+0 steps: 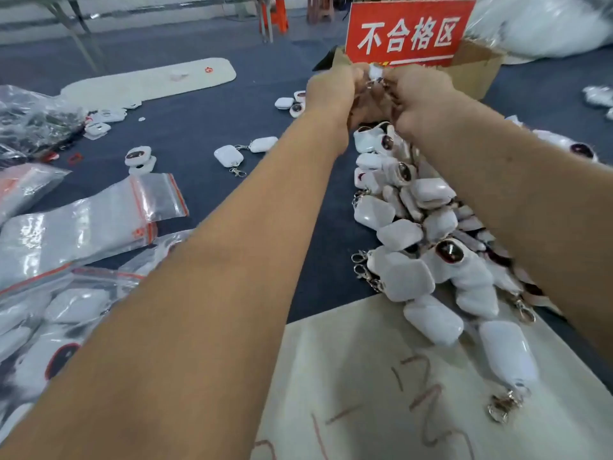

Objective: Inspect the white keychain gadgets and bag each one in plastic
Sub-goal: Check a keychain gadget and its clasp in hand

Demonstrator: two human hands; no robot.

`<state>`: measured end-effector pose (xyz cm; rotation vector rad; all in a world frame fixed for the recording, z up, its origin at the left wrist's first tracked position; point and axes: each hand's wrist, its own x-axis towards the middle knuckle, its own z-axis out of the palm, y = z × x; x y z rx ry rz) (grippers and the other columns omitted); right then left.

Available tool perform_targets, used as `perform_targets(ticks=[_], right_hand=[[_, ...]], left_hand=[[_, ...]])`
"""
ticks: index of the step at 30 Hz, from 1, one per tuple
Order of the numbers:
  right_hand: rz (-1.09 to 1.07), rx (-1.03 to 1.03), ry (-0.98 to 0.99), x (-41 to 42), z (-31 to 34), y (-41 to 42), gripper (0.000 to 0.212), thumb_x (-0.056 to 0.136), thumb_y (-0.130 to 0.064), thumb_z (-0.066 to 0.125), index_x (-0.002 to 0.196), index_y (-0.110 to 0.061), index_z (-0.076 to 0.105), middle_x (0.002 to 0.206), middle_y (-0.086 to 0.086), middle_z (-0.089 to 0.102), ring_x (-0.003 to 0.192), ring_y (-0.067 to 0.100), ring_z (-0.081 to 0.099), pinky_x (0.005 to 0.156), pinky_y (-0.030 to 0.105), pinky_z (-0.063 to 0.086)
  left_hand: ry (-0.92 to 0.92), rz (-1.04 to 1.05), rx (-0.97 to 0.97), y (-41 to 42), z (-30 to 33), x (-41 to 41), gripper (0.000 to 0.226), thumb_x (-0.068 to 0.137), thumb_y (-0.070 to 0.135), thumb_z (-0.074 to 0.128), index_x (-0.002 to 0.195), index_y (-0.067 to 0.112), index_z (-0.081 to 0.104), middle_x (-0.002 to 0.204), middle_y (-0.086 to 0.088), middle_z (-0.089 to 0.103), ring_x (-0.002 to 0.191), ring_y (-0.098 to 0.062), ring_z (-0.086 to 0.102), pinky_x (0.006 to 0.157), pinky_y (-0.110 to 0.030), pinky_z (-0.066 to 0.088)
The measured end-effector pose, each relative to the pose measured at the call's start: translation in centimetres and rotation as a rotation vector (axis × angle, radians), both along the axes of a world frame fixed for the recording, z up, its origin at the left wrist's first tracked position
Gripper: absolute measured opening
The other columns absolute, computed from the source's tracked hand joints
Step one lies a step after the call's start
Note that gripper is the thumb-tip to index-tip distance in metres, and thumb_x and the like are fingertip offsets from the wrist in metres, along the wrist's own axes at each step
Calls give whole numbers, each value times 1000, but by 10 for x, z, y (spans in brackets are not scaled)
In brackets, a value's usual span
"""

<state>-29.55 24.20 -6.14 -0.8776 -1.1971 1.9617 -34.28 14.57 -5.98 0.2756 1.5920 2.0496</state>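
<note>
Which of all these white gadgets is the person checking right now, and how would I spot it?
Find the big red sign standing in the cardboard box at the far side of the table. Just in front of it, the left hand and right hand meet, pinching one white gadget between them. Unlike the heap of gadgets lying below, it is lifted off the table.

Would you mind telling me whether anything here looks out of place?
A few white gadgets lie scattered loose on the dark table, apart from the main pile. Nothing looks visibly damaged.
</note>
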Motion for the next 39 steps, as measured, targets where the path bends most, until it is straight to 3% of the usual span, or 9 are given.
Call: perform_targets(ticks=[3,7,9,12,21,26,30,35,39], right_hand=[[21,-77,20,-16,13,34,8,104,0,55,110,2,62,77,14,70,48,15,64,47,20,56],[66,-117,74,-27,12,54,22,106,3,50,126,8,54,113,18,64,105,24,68,84,30,63],[98,-130,151,-26,8,50,19,106,5,48,124,11,53,110,19,63,116,27,64,90,37,61],[73,-124,212,-18,0,39,24,102,8,51,126,7,53,116,21,66,111,28,67,90,41,63],[73,26,36,36,-7,-44,21,96,8,56,114,3,66,91,17,72,58,18,69,60,23,60],[79,358,-42,67,-24,-96,22,93,5,54,105,-6,69,80,7,71,58,15,62,53,26,53],[75,789,-247,84,-55,-132,20,95,-8,61,109,-18,73,91,-9,69,77,6,61,83,33,57],[532,646,-48,100,-82,-162,22,105,-14,60,124,-12,70,108,6,75,92,10,66,78,36,58],[589,592,35,107,-96,-166,20,100,-13,69,120,-9,72,99,19,75,80,21,64,64,36,54]], left_hand=[[40,-48,-33,22,8,-12,18,100,10,58,115,9,68,106,-13,73,83,-22,61,82,-35,57],[168,-8,-254,30,-16,-28,31,99,8,54,127,1,65,87,-10,61,70,-24,56,62,-32,55],[342,-57,-502,21,-37,-26,16,96,9,57,106,4,68,95,-11,65,80,-26,62,73,-37,62],[432,-165,-682,0,-57,-14,7,91,6,60,88,10,65,101,-17,72,90,-32,69,88,-43,62],[646,-406,-875,-69,-56,58,38,78,25,86,108,12,68,96,-2,67,84,-22,64,76,-29,56],[636,-197,-797,-117,-55,68,21,75,32,88,85,21,74,77,2,72,66,-15,65,57,-21,47],[457,14,-576,-171,-60,65,25,83,17,85,102,19,70,81,-7,77,63,-18,74,69,-30,60],[-11,64,-121,-204,-70,74,15,100,17,67,99,4,75,74,-2,72,60,-9,60,56,-15,51],[-100,86,-113,-205,-75,78,31,101,32,66,91,4,74,71,-5,73,56,-8,64,51,-15,51]])
